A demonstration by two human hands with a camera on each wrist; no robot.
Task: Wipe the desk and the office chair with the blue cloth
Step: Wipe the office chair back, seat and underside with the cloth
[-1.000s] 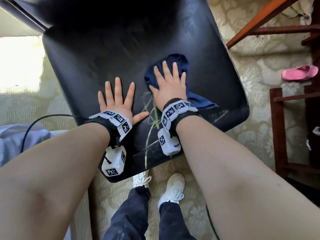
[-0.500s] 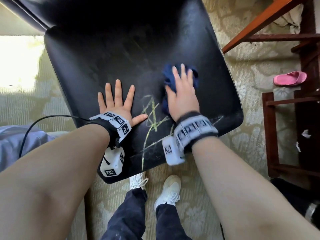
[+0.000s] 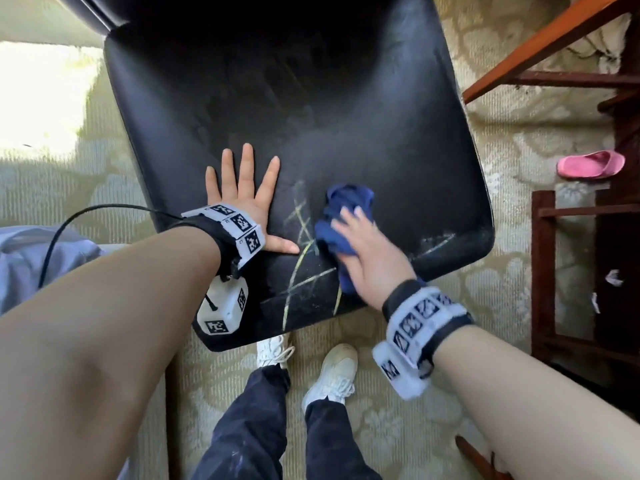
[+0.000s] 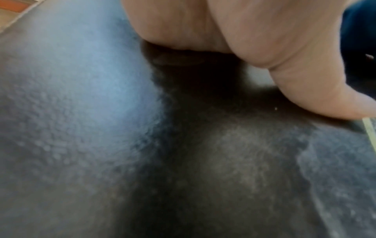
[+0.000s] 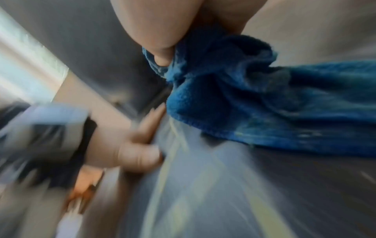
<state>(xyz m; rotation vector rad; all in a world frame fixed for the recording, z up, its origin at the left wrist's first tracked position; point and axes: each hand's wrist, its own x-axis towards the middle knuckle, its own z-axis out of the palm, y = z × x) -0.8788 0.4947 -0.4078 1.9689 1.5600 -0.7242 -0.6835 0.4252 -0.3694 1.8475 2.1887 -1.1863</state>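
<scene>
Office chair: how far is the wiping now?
Done: the far part of the seat looks unmarked. In hand: the right hand grips the blue cloth beside the yellow lines; the left hand lies flat on the seat. Left: those lines; the desk is unseen.

Blue cloth (image 3: 347, 206) bunched on scuffed black office chair seat (image 3: 311, 116), touching yellow scribbles (image 3: 300, 220) near front edge.

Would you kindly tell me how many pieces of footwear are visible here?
3. One white sneaker partly under the front edge of the chair seat, a second white sneaker beside it, and a pink slipper far right. Others may be hidden.
</scene>
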